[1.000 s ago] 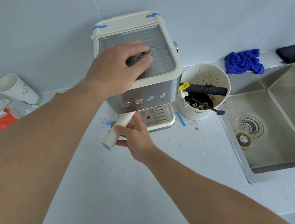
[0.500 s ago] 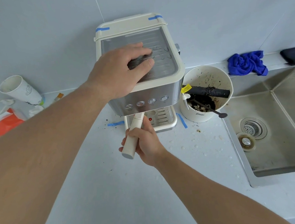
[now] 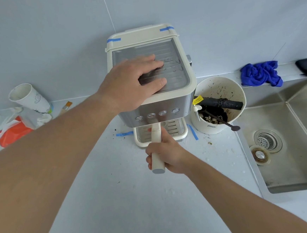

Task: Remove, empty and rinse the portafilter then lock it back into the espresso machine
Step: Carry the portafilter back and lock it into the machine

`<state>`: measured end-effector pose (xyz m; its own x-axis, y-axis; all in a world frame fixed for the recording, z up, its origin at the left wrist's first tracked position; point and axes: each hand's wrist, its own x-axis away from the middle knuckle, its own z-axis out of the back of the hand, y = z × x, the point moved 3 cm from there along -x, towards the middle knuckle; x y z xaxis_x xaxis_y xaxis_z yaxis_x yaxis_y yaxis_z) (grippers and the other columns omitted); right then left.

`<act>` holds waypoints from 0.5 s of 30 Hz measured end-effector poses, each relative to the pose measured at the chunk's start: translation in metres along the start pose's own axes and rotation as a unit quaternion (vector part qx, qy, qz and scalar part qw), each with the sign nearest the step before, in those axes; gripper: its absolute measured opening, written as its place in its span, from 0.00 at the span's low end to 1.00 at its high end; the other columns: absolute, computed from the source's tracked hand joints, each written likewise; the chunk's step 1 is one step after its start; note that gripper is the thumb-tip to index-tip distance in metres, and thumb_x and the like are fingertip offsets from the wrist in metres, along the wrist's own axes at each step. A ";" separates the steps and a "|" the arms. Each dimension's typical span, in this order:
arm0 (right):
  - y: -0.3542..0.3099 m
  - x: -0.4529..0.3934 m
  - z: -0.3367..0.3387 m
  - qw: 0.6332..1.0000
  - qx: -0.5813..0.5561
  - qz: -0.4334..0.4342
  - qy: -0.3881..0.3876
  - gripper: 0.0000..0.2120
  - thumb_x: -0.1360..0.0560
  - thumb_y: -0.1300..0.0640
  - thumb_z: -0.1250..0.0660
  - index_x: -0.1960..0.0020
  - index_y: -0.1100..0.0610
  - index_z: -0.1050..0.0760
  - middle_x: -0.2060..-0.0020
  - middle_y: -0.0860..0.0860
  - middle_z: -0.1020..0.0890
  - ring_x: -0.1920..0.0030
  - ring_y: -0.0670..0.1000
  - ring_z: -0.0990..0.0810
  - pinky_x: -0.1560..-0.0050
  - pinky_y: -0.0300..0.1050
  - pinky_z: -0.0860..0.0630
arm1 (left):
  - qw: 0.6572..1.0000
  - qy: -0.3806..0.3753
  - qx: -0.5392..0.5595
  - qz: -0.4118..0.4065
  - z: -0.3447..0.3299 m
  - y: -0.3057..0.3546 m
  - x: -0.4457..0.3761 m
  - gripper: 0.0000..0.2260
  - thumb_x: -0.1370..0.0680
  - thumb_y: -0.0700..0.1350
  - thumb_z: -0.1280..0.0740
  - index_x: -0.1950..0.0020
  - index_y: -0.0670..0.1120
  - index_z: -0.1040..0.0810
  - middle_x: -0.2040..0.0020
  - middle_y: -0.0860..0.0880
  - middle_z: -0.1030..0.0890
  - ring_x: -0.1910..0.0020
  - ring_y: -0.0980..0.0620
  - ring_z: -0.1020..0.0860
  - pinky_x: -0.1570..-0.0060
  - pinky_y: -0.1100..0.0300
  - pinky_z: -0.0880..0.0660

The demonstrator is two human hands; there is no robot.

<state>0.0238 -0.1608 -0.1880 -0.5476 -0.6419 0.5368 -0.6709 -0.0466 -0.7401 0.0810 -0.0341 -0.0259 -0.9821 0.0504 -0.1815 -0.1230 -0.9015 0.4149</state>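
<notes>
A: We have the portafilter [image 3: 156, 145] seated under the front of the espresso machine [image 3: 152, 76], its cream handle pointing straight out at us. Our right hand [image 3: 167, 156] is wrapped tight round the lower part of that handle, fingers curled under it.

B: Half a second ago the handle still slanted toward our left; a second ago it slanted further that way. We have swung it round to the centre, and its head is hidden beneath the button panel.

A: Our left hand [image 3: 133, 83] lies palm down on the machine's ridged top, fingers spread and holding nothing, just as in both earlier frames.

B: Below the handle we see the drip tray [image 3: 176, 133], with blue tape strips [image 3: 124, 133] on the counter [image 3: 137, 200] either side of it.

A: Just right of the machine stands the white knock bucket [image 3: 220, 107], stained with grounds, a dark bar across it and a spoon [image 3: 223, 121] leaning over its rim.

B: Further right is the steel sink [image 3: 287, 142], its drain plug loose beside the strainer, and a blue cloth [image 3: 260, 74] on the ledge behind it.

A: Far left, we see a tipped paper cup [image 3: 29, 98] beside an orange packet [image 3: 12, 133]. None of these has moved.
</notes>
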 end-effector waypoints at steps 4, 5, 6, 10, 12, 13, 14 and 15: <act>-0.002 0.003 0.003 0.999 0.010 -0.030 -0.015 0.25 0.27 0.70 0.34 0.39 0.45 0.32 0.55 0.60 0.27 0.68 0.55 0.22 0.65 0.51 0.20 | 1.000 -0.006 -0.002 -0.002 0.000 -0.001 0.001 0.21 0.24 0.60 0.36 0.31 0.60 0.28 0.26 0.57 0.33 0.28 0.61 0.38 0.32 0.61 0.45; -0.003 0.004 0.003 0.999 0.012 -0.033 -0.018 0.25 0.27 0.70 0.34 0.39 0.45 0.32 0.54 0.60 0.27 0.67 0.56 0.22 0.64 0.52 0.19 | 1.000 -0.006 -0.001 -0.003 0.000 -0.001 0.001 0.21 0.24 0.60 0.36 0.31 0.60 0.28 0.26 0.57 0.33 0.28 0.61 0.38 0.33 0.62 0.46; -0.004 0.004 0.002 0.999 0.009 -0.036 -0.020 0.26 0.27 0.70 0.34 0.38 0.46 0.32 0.54 0.61 0.27 0.66 0.56 0.22 0.63 0.52 0.19 | 1.000 -0.005 0.000 -0.003 0.000 -0.001 0.001 0.21 0.24 0.60 0.36 0.31 0.60 0.28 0.26 0.57 0.33 0.28 0.61 0.38 0.33 0.62 0.45; -0.008 0.008 -0.001 0.999 -0.006 -0.039 -0.009 0.23 0.24 0.70 0.34 0.35 0.49 0.33 0.57 0.60 0.26 0.66 0.56 0.23 0.62 0.53 0.19 | 1.000 0.005 0.009 -0.001 0.001 0.000 0.003 0.21 0.24 0.60 0.35 0.32 0.60 0.27 0.26 0.57 0.32 0.29 0.62 0.38 0.30 0.57 0.44; -0.010 0.012 -0.001 0.999 -0.016 -0.037 -0.003 0.21 0.23 0.68 0.35 0.34 0.52 0.33 0.57 0.60 0.26 0.65 0.57 0.23 0.60 0.55 0.19 | 1.000 0.009 0.011 0.001 0.001 -0.001 0.003 0.21 0.25 0.60 0.35 0.32 0.60 0.27 0.27 0.58 0.32 0.29 0.62 0.37 0.30 0.59 0.43; -0.011 0.014 -0.001 0.999 -0.018 -0.035 0.002 0.19 0.22 0.67 0.35 0.33 0.54 0.33 0.57 0.60 0.26 0.64 0.58 0.22 0.58 0.56 0.19 | 1.000 0.010 0.010 0.003 0.000 -0.001 0.002 0.21 0.25 0.60 0.36 0.32 0.60 0.27 0.27 0.59 0.32 0.28 0.61 0.37 0.31 0.59 0.43; -0.011 0.017 0.000 0.999 -0.015 -0.032 0.009 0.18 0.21 0.66 0.36 0.33 0.56 0.32 0.57 0.60 0.26 0.63 0.59 0.22 0.57 0.56 0.19 | 1.000 0.012 0.009 0.006 0.000 -0.002 0.002 0.21 0.25 0.61 0.36 0.32 0.61 0.27 0.27 0.59 0.32 0.28 0.60 0.36 0.31 0.59 0.42; -0.011 0.018 0.001 0.999 -0.009 -0.028 0.018 0.17 0.21 0.65 0.36 0.33 0.58 0.32 0.56 0.60 0.25 0.62 0.59 0.21 0.56 0.56 0.19 | 1.000 0.012 0.007 0.010 -0.001 -0.002 0.002 0.21 0.25 0.62 0.36 0.33 0.61 0.27 0.27 0.60 0.32 0.28 0.58 0.36 0.31 0.58 0.41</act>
<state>0.0221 -0.1731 -0.1702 -0.5267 -0.6101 0.5919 -0.7095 -0.0680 -0.7015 0.0791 -0.0322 -0.0281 -0.9805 0.0224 -0.1950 -0.1062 -0.8963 0.4306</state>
